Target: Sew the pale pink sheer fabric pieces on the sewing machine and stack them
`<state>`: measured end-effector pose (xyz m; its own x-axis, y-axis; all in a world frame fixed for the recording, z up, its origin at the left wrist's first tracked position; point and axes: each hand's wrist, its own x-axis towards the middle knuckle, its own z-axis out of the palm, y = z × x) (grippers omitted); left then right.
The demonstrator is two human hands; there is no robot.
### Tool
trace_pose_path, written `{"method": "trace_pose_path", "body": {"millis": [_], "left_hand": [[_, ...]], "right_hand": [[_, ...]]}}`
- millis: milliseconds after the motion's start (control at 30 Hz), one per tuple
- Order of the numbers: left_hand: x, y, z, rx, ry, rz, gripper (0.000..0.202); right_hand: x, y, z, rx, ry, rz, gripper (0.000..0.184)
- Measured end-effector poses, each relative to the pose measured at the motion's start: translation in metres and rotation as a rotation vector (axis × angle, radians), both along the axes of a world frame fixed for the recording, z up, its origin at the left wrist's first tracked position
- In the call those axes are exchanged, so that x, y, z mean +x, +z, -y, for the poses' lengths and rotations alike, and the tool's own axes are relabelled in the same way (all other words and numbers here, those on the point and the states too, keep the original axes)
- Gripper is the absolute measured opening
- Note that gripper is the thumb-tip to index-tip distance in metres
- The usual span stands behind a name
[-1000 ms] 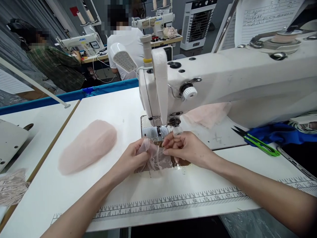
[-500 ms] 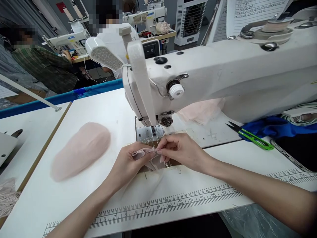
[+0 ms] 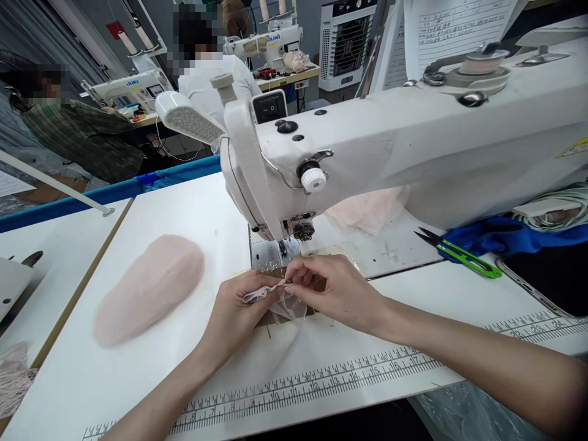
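Note:
A thin, sheer pale pink fabric [image 3: 289, 308] is gathered between my two hands, just in front of the needle area of a white sewing machine [image 3: 367, 128]. My left hand [image 3: 241, 303] pinches its folded edge between thumb and fingers. Close beside it, my right hand [image 3: 328, 291] pinches the same edge with thumb and forefinger, the other fingers curled. The presser foot [image 3: 283, 247] stands behind the fabric, apart from it. Part of the cloth hangs below my fingers over a brown patch of the table.
A pink sheer piece [image 3: 151, 288] lies at left, another pink pile [image 3: 370, 208] behind the machine's needle end. Green thread snips [image 3: 463, 254], a blue cloth [image 3: 500, 239] and a phone [image 3: 551, 275] are at right. A printed ruler [image 3: 294, 392] runs along the front edge. Two people sit beyond.
The camera view has shifted slightly. My hands stay together at the fabric edge, and the fold in my left hand looks flatter and more closed.

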<state>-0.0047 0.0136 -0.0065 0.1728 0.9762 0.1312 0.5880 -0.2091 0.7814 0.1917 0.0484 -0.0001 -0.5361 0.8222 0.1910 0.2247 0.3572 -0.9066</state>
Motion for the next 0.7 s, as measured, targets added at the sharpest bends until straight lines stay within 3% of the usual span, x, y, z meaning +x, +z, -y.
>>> {"method": "trace_pose_path", "body": {"millis": [367,567,700], "left_hand": [[0.002,0.0017,-0.0003,-0.046,-0.022,0.046,0.017],[0.0028,0.0028,0.0014,0.112,-0.022,-0.012,0.011],[0.0033,0.0044,0.0032,0.197,-0.034,-0.018,0.011]], "right_hand": [[0.0008,0.0,-0.001,0.029,0.041,0.017,0.006],[0.0011,-0.0004,-0.0017,0.09,0.061,0.022,0.003],[0.0005,-0.0047,-0.0009,0.233,0.049,-0.022,0.005]]}}
